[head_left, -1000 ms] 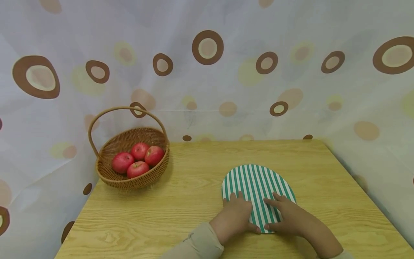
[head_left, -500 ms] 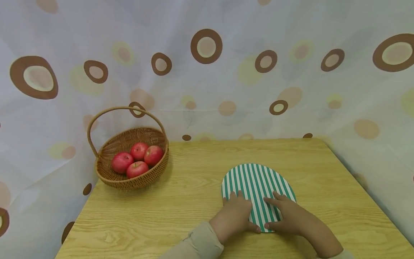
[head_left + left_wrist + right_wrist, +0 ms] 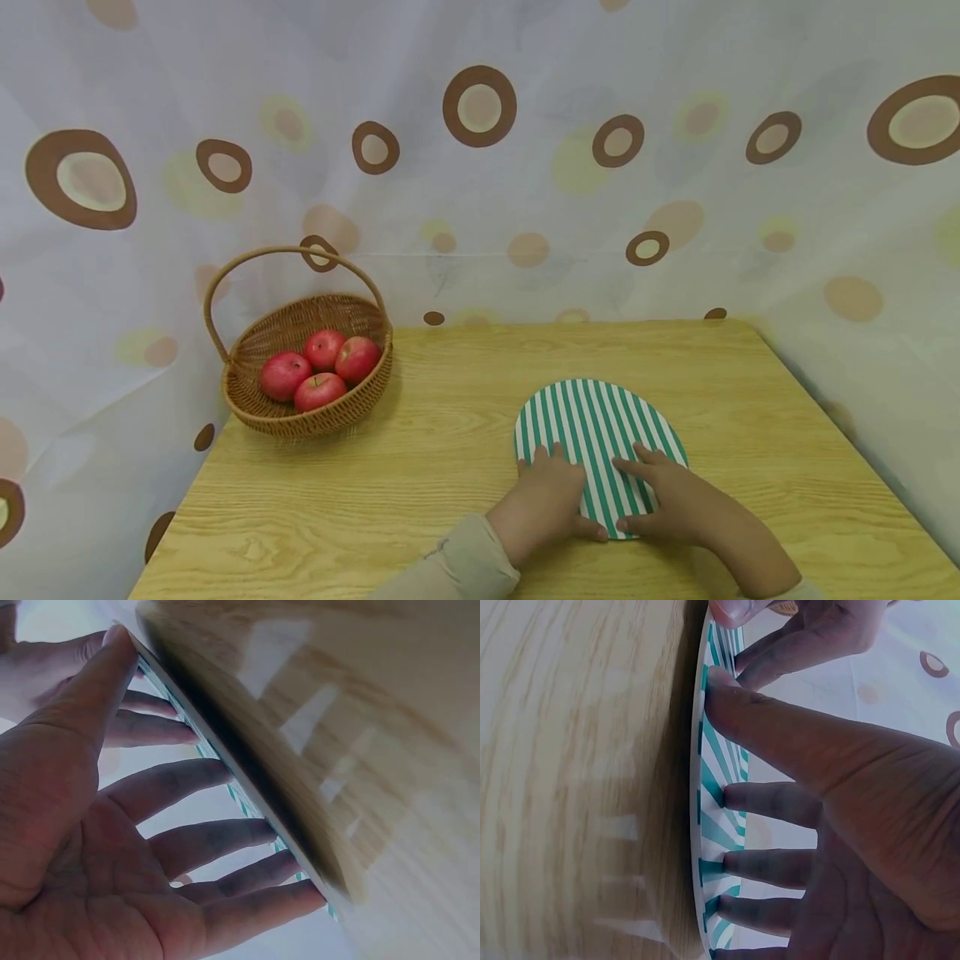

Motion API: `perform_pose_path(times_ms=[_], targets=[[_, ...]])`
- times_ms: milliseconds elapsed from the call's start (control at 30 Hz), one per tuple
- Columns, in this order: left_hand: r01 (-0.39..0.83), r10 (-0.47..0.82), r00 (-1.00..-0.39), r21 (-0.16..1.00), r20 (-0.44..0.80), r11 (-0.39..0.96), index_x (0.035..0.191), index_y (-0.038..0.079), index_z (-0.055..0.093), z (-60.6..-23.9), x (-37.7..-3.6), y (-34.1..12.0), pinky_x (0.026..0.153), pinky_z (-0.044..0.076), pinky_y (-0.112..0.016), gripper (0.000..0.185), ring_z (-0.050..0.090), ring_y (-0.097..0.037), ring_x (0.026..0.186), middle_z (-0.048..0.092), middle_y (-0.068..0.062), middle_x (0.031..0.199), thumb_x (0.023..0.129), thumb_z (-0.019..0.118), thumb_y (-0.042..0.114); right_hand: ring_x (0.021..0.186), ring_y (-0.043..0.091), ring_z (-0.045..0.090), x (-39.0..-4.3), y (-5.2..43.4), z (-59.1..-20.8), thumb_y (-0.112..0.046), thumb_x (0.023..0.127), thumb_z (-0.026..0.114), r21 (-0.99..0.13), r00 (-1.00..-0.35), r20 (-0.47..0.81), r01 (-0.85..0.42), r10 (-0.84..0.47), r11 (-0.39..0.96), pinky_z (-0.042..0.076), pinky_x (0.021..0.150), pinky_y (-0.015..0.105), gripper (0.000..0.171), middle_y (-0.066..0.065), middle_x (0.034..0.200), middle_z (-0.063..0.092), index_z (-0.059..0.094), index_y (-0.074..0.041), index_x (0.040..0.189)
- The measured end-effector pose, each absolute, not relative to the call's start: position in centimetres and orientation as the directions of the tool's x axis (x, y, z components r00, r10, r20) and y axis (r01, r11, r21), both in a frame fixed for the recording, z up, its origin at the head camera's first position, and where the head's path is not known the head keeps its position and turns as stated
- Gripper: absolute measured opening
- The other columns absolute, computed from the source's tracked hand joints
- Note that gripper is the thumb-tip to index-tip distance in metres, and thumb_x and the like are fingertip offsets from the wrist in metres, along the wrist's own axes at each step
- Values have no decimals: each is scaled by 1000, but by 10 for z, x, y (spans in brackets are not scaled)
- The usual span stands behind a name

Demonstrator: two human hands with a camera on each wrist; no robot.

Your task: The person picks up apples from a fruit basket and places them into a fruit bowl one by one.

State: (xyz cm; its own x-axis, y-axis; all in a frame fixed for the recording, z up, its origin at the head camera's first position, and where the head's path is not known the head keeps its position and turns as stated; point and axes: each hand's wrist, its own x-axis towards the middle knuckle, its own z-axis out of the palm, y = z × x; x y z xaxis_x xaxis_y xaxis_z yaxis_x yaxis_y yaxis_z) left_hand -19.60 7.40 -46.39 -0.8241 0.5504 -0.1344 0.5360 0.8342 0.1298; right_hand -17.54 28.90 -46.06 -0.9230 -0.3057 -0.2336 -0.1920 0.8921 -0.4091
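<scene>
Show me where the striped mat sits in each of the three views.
Head: the striped mat lies right of centre on the table, its near edge under both hands.
Left wrist: a thin edge running diagonally past the left hand's fingers.
Right wrist: an upright sliver at centre.
Shared landmark: the wooden table, visible in all three.

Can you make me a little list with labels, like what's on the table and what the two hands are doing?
table: wooden table, spotted curtain behind it
mat: round green and white striped mat, lying flat on the table
left hand: left hand rests flat on the mat's near left part, fingers straight
right hand: right hand rests flat on the mat's near right part, fingers spread
basket: wicker basket with a handle, far left of the table
apples: four red apples inside the basket
</scene>
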Motion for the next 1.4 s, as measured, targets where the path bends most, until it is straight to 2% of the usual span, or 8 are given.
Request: perform_pose_path(times_ms=[167,400,800,1200,1400], targets=[[533,547,-825,128,-140,837,128,13,77,-462,-196,75,95,62,-60,83,67,-37,125,70,-15,138,76,79,77,149,66,31,-174,290,-461,-55,81,88,-411,-923,-226,-200,-312,889,37,110,81,91,39,163,35,57,-9,153],[536,560,-813,171,-162,827,131,14,74,-461,-196,73,103,58,-60,80,60,-40,134,61,-18,152,77,80,74,147,66,34,-171,289,-461,-59,81,87,-379,-931,-223,-189,-287,906,41,106,80,93,39,163,35,57,-10,154],[505,537,-823,195,-184,841,139,13,70,-465,-196,76,105,56,-63,89,53,-46,144,56,-20,157,76,78,76,148,66,32,-172,292,-462,-56,81,88,-407,-928,-206,-208,-311,890,37,110,80,92,39,163,35,58,-8,153],[525,548,-819,166,-169,835,138,14,71,-465,-193,75,102,58,-63,88,56,-45,141,58,-19,154,77,76,78,148,66,31,-169,291,-466,-56,81,88,-414,-931,-217,-186,-295,891,37,110,81,92,39,163,34,57,-8,154],[535,559,-813,170,-162,828,139,14,71,-465,-194,74,102,58,-63,86,58,-43,139,58,-18,155,80,75,77,148,65,34,-170,291,-461,-55,82,88,-400,-928,-200,-217,-316,891,39,110,80,91,39,162,37,57,-8,153]])
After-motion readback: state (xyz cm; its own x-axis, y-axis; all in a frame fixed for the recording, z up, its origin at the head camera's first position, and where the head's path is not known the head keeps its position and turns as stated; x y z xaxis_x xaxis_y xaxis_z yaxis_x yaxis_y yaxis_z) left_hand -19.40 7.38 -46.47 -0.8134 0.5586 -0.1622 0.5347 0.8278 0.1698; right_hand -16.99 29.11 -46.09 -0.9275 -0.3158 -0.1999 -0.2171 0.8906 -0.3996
